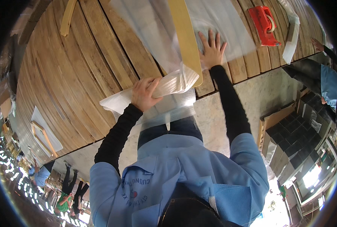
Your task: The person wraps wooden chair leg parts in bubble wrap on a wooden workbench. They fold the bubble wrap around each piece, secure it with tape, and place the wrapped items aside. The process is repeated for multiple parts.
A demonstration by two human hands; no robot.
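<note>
A long, pale yellow wooden board (pixel 186 36) with a rounded near end lies on a thin translucent white foam sheet (pixel 232 34), across slatted wood. My left hand (pixel 146 93) is closed on the near edge of the foam sheet, where it is folded up and bunched around the left side of the board's near end. Part of the sheet hangs over the table edge in front of me. My right hand (pixel 212 50) lies flat with fingers spread on the sheet, just right of the board.
The slatted wooden table (pixel 73 75) extends to both sides. A red tape dispenser (pixel 265 25) stands at the far right, beside a white strip (pixel 291 36). Another wooden piece (pixel 68 17) lies far left; a wooden frame (pixel 43 136) rests on white sheeting at left. Other people stand along the table's sides.
</note>
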